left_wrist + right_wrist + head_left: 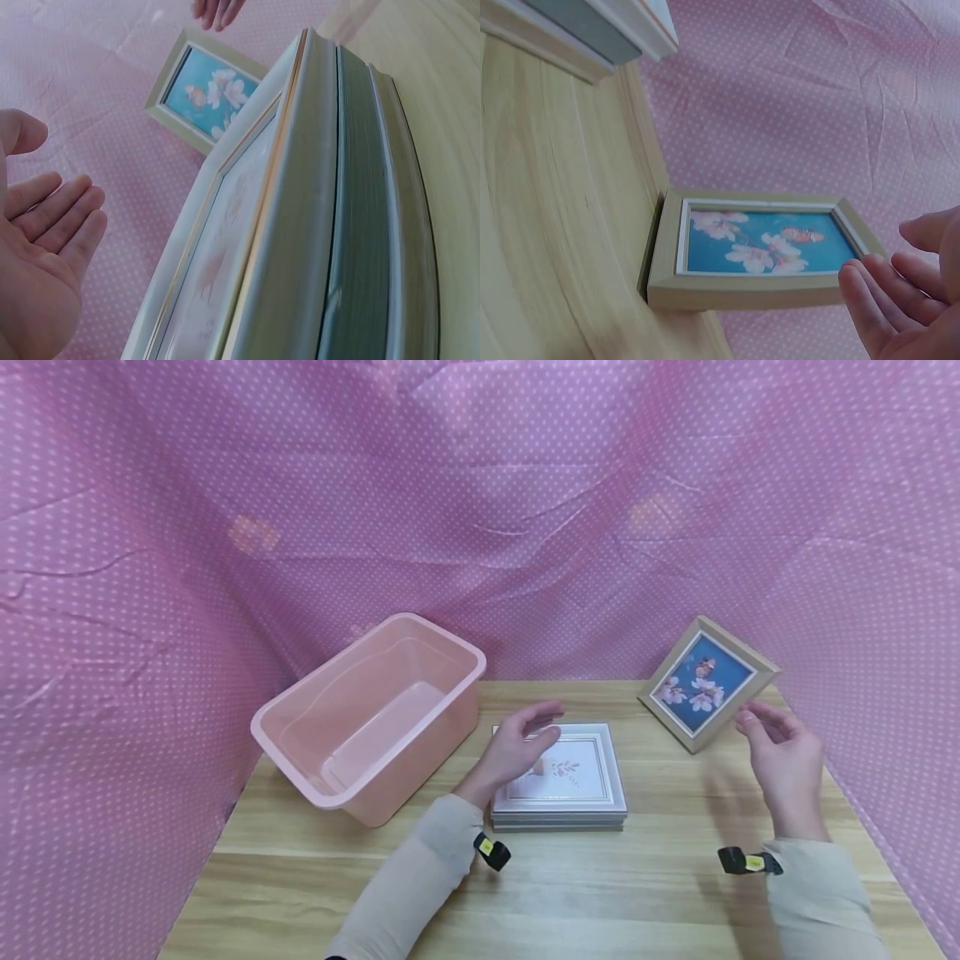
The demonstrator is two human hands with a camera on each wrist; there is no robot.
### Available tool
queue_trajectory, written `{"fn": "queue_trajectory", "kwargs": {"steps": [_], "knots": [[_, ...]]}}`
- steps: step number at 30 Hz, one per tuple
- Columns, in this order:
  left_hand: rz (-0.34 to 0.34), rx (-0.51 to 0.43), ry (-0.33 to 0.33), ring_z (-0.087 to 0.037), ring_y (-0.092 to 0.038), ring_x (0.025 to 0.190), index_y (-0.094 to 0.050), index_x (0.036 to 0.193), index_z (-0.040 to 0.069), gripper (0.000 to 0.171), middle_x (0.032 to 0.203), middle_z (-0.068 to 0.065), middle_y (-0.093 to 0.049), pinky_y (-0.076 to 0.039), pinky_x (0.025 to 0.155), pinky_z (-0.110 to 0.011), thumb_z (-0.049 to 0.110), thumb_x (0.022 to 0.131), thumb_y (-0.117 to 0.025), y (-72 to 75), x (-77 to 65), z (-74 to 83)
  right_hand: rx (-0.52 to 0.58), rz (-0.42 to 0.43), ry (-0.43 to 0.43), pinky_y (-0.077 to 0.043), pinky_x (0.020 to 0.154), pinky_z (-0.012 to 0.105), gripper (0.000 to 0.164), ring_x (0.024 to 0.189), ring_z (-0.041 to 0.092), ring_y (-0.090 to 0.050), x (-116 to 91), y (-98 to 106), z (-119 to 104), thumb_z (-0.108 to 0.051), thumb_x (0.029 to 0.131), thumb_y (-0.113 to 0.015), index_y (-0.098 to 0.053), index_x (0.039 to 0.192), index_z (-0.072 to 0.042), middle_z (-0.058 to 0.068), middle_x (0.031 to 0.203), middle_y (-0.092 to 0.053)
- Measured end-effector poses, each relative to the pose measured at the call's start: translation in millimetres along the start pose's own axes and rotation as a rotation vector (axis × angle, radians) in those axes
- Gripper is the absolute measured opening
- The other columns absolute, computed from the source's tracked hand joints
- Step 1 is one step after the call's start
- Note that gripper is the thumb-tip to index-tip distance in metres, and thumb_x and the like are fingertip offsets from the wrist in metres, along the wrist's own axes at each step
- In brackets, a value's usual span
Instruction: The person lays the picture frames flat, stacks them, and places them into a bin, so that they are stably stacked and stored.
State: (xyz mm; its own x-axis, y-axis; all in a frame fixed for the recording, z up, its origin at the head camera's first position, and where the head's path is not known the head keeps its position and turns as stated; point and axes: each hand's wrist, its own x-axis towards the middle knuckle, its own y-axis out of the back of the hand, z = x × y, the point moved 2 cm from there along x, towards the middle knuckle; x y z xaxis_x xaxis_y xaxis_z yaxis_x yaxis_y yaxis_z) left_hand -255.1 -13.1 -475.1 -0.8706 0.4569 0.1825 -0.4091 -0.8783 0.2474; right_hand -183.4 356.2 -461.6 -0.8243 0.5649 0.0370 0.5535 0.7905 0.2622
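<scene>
My left hand [521,745] hovers with relaxed, spread fingers over a stack of picture frames [581,768]; the top one is white with a pale plant print. From the left wrist, the hand [45,262] shows palm up beside the stack, with nothing in it. At the back right, a light wooden picture frame [678,732] with a blue blossom-and-butterfly picture stands tilted back on the table. My right hand [787,760] is at its right side, fingertips right by the upper edge. In the right wrist view, its fingers [907,289] overlap the frame's corner, the thumb held apart.
A pink plastic tub [442,747] stands to the left of the stack, its inside visible. The wooden table [585,893] is bordered at the back and both sides by a pink dotted cloth [480,527].
</scene>
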Motion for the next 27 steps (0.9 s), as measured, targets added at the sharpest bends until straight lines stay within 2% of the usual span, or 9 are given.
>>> {"fn": "queue_trajectory", "kwargs": {"steps": [6, 7, 9, 11, 13, 14, 17, 20, 27], "knots": [[-0.025, -0.017, 0.054, -0.031, -0.058, 0.146, -0.058, 0.152, 0.007, 0.048, 0.152, -0.012, -0.065, -0.046, 0.126, -0.046, 0.016, 0.106, -0.066, -7.7, 2.0, 0.7, -0.034, 0.048, -0.049, -0.051, 0.073, 0.001, 0.050, 0.081, -0.016, -0.068, 10, 5, 5, -0.024, 0.105, -0.070, -0.061, 0.148, -0.001, -0.037, 0.086, -0.066], [-0.027, -0.023, 0.060, -0.031, -0.058, 0.146, -0.059, 0.152, 0.007, 0.048, 0.152, -0.012, -0.066, -0.046, 0.126, -0.047, 0.016, 0.106, -0.066, -9.0, 2.3, 0.8, -0.040, 0.056, -0.061, -0.051, 0.073, 0.001, 0.052, 0.081, -0.017, -0.067, 12, 6, 6, -0.024, 0.105, -0.070, -0.060, 0.150, -0.001, -0.036, 0.090, -0.067], [-0.027, -0.028, 0.068, -0.031, -0.058, 0.146, -0.059, 0.152, 0.008, 0.047, 0.151, -0.012, -0.066, -0.046, 0.126, -0.048, 0.017, 0.106, -0.066, -11.1, 2.6, 1.2, -0.058, 0.079, -0.076, -0.051, 0.076, 0.000, 0.054, 0.084, -0.018, -0.065, 14, 6, 7, -0.027, 0.105, -0.069, -0.058, 0.152, -0.003, -0.024, 0.104, -0.076], [-0.027, -0.020, 0.066, -0.031, -0.059, 0.145, -0.060, 0.152, 0.007, 0.047, 0.150, -0.011, -0.067, -0.046, 0.126, -0.047, 0.017, 0.106, -0.066, -12.9, 3.1, 2.1, -0.092, 0.086, -0.098, -0.051, 0.079, 0.001, 0.057, 0.091, -0.017, -0.064, 17, 6, 8, -0.030, 0.105, -0.069, -0.056, 0.155, -0.007, -0.011, 0.127, -0.078], [-0.029, -0.009, 0.067, -0.030, -0.060, 0.145, -0.061, 0.151, 0.008, 0.046, 0.149, -0.010, -0.068, -0.047, 0.125, -0.047, 0.018, 0.106, -0.066, -14.7, 3.6, 2.7, -0.130, 0.088, -0.110, -0.051, 0.084, 0.001, 0.059, 0.100, -0.014, -0.063, 19, 5, 8, -0.033, 0.105, -0.068, -0.055, 0.157, -0.010, 0.000, 0.149, -0.069], [-0.033, -0.003, 0.065, -0.030, -0.060, 0.144, -0.061, 0.151, 0.008, 0.046, 0.149, -0.010, -0.068, -0.047, 0.125, -0.047, 0.018, 0.106, -0.066, -15.7, 4.0, 2.9, -0.139, 0.088, -0.112, -0.052, 0.086, 0.002, 0.059, 0.103, -0.013, -0.063, 21, 5, 8, -0.034, 0.105, -0.067, -0.054, 0.158, -0.011, 0.005, 0.155, -0.064], [-0.050, 0.001, 0.062, -0.030, -0.060, 0.144, -0.060, 0.151, 0.006, 0.046, 0.149, -0.012, -0.068, -0.047, 0.125, -0.047, 0.018, 0.107, -0.065, -18.3, 5.3, 3.0, -0.151, 0.077, -0.105, -0.053, 0.090, 0.003, 0.062, 0.109, -0.010, -0.063, 27, 3, 9, -0.035, 0.105, -0.067, -0.051, 0.160, -0.011, 0.012, 0.159, -0.060], [-0.070, -0.005, 0.056, -0.032, -0.059, 0.145, -0.059, 0.151, 0.003, 0.047, 0.150, -0.014, -0.067, -0.047, 0.125, -0.047, 0.017, 0.107, -0.064, -20.4, 5.5, 2.8, -0.159, 0.061, -0.100, -0.053, 0.087, 0.003, 0.065, 0.106, -0.009, -0.062, 34, 1, 12, -0.035, 0.105, -0.067, -0.048, 0.162, -0.009, 0.014, 0.159, -0.059], [-0.065, 0.020, 0.050, -0.031, -0.062, 0.142, -0.059, 0.152, 0.003, 0.047, 0.149, -0.013, -0.068, -0.050, 0.123, -0.045, 0.017, 0.107, -0.065, -21.5, 6.2, 1.4, -0.195, 0.001, -0.043, -0.050, 0.074, 0.000, 0.064, 0.086, -0.018, -0.053, 48, -6, 20, -0.030, 0.106, -0.065, -0.047, 0.159, 0.001, 0.022, 0.150, -0.064]]}}
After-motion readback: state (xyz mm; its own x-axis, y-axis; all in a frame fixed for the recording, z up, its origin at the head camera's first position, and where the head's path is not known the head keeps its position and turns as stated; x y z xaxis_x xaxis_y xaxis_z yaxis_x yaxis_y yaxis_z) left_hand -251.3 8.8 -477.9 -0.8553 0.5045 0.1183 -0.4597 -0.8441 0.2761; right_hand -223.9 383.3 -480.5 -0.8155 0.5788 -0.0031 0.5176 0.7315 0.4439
